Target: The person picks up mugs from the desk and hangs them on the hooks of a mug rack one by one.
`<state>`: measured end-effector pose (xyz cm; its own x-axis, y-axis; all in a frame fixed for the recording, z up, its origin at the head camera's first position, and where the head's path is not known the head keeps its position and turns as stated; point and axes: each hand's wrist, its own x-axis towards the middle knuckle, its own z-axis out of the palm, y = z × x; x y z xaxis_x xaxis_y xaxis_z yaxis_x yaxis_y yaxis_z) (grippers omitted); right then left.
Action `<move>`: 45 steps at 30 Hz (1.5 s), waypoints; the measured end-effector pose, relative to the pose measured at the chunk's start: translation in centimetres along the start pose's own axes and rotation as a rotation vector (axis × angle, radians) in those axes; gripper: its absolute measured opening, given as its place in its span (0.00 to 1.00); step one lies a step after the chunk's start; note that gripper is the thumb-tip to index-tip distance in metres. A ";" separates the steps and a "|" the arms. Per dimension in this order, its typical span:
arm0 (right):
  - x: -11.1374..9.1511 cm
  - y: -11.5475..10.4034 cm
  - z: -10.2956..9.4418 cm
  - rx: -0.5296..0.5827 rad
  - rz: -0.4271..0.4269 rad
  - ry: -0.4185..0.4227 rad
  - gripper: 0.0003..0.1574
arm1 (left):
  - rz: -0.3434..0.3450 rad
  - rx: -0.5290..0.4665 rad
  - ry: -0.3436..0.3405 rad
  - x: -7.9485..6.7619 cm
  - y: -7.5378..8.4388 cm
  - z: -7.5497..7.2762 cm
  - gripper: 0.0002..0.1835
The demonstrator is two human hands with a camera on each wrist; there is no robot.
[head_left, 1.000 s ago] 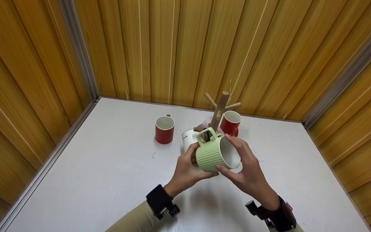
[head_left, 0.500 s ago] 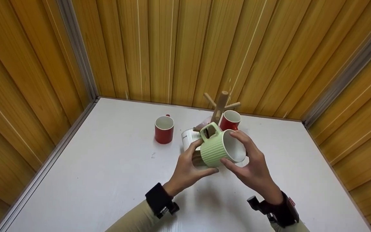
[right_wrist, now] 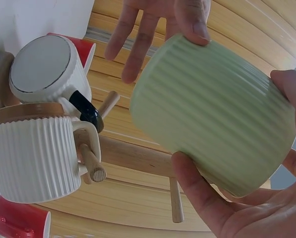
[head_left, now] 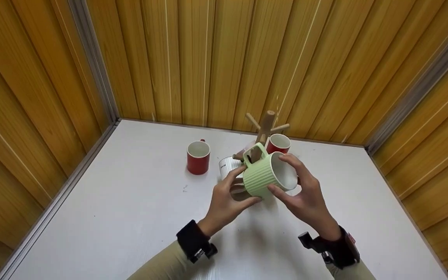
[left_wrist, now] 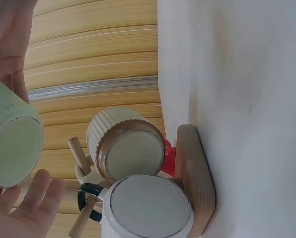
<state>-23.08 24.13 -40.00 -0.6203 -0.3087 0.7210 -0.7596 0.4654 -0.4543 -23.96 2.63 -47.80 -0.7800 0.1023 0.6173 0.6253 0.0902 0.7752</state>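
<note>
A light green ribbed mug [head_left: 259, 175] is held tilted above the table, its mouth facing right and its handle up. My right hand [head_left: 307, 196] grips it near the rim, thumb on the near side and fingers at the mouth. At the base end, my left hand [head_left: 224, 200] has its fingers spread, one fingertip touching the mug beside the handle. The wooden mug tree [head_left: 265, 128] stands just behind. On its pegs hang a white ribbed mug with a brown base [right_wrist: 36, 153] and a white mug with a dark handle [right_wrist: 43, 64].
One red mug [head_left: 198, 163] stands on the white table [head_left: 138, 206], left of the tree. Another red mug [head_left: 279, 144] stands behind the tree to the right. Wood-patterned walls [head_left: 193, 58] enclose the table at the back and sides.
The green mug has shifted up and slightly right with my right hand. My left hand stays nearly in place, and the mug's base has drawn partly out from between its thumb and fingers.
</note>
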 end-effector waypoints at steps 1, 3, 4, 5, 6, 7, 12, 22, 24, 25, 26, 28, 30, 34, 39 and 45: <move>0.0 0.1 0.0 0.000 -0.002 0.003 0.49 | 0.001 0.003 0.001 0.0 0.0 0.0 0.43; 0.1 0.2 0.0 -0.006 -0.002 0.006 0.49 | 0.007 0.005 0.003 0.2 0.0 0.0 0.42; 0.2 0.4 0.0 -0.007 0.003 0.007 0.48 | 0.009 0.007 0.003 0.3 0.0 0.0 0.42; 0.2 0.4 0.0 -0.010 0.002 0.008 0.48 | 0.010 0.009 0.004 0.4 0.0 0.0 0.42; 0.3 0.6 0.0 -0.013 0.001 0.011 0.48 | 0.011 0.012 0.005 0.5 0.0 0.0 0.42; 0.3 0.7 0.0 -0.015 0.003 0.011 0.47 | 0.011 0.016 0.004 0.6 0.0 0.0 0.43; 0.5 1.2 0.0 -0.024 0.020 0.016 0.46 | 0.001 0.030 0.003 1.0 0.1 0.0 0.43; 0.7 1.6 -0.2 0.002 0.057 0.009 0.42 | -0.028 0.029 -0.005 1.5 -0.2 0.4 0.44; 0.7 1.7 -0.3 0.011 0.065 0.008 0.42 | -0.031 0.021 -0.008 1.6 -0.3 0.4 0.44; 0.7 1.7 -0.3 0.013 0.067 0.006 0.41 | -0.032 0.021 -0.009 1.7 -0.3 0.4 0.44; 0.7 1.8 -0.3 0.016 0.069 0.003 0.41 | -0.033 0.022 -0.009 1.7 -0.3 0.5 0.44; 0.7 1.9 -0.3 0.014 0.076 -0.003 0.41 | -0.033 0.022 -0.010 1.8 -0.5 0.5 0.44; 0.8 2.1 -0.3 0.012 0.084 -0.008 0.40 | -0.033 0.021 -0.009 1.8 -0.6 0.5 0.43; 0.8 2.4 -0.2 0.010 0.102 -0.010 0.39 | -0.037 0.024 -0.011 1.9 -0.7 0.5 0.43; 1.0 2.7 -0.1 -0.003 0.118 -0.019 0.39 | -0.046 0.032 -0.013 2.1 -0.9 0.6 0.43; 1.2 3.1 0.0 0.012 0.142 -0.033 0.39 | -0.065 0.045 -0.023 2.3 -1.0 0.6 0.42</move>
<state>-26.16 25.21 -40.51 -0.7274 -0.2678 0.6317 -0.6662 0.4963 -0.5566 -26.42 3.41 -47.24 -0.8186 0.1172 0.5623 0.5742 0.1416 0.8064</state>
